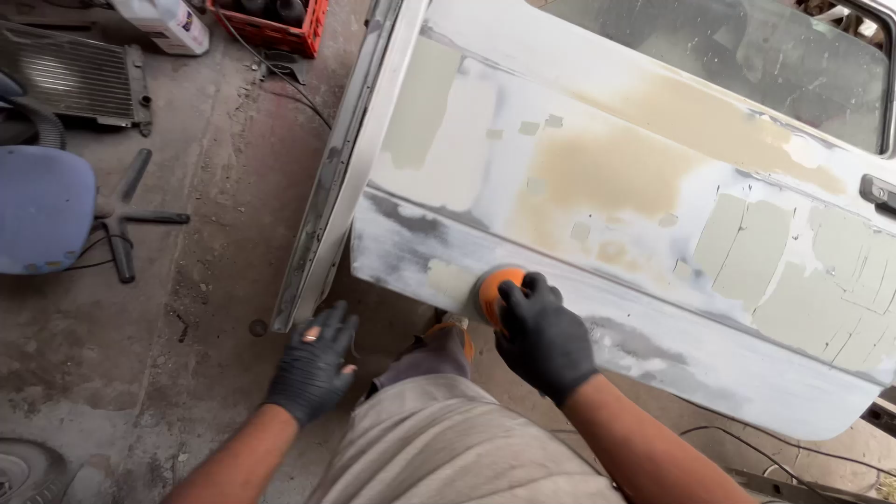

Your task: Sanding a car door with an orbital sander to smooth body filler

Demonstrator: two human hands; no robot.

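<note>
Right hand [544,338] has its gloved fingers [519,297] curled tight over an orange sanding pad [492,289], pressing it flat onto the car door [653,187] near the door's lower left corner, so the pad sits just up and left of the knuckles. Left hand [313,364] hangs with fingers loosely spread, holding nothing, off the door's left edge and below it, over the concrete floor [187,327]. So the right is the one on the panel, with the left well apart from the pad.
</note>
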